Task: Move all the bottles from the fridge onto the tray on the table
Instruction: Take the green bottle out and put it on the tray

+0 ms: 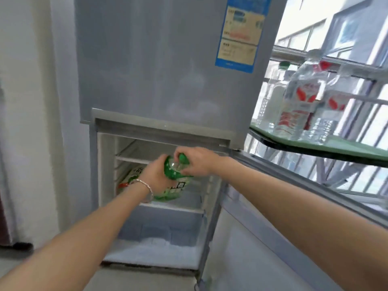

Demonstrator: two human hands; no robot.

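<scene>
Two hands held the green bottle just in front of the open lower part of the fridge. Our left hand curled round its shoulder, and our right hand gripped the cap. We judged it full, heavy and perhaps slippery from cold, so the body was the safer hold. Deeper in the fridge, a half-hidden package could be another bottle.

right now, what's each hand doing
left hand: holding the green bottle by its body
right hand: holding the same bottle at its top
</scene>
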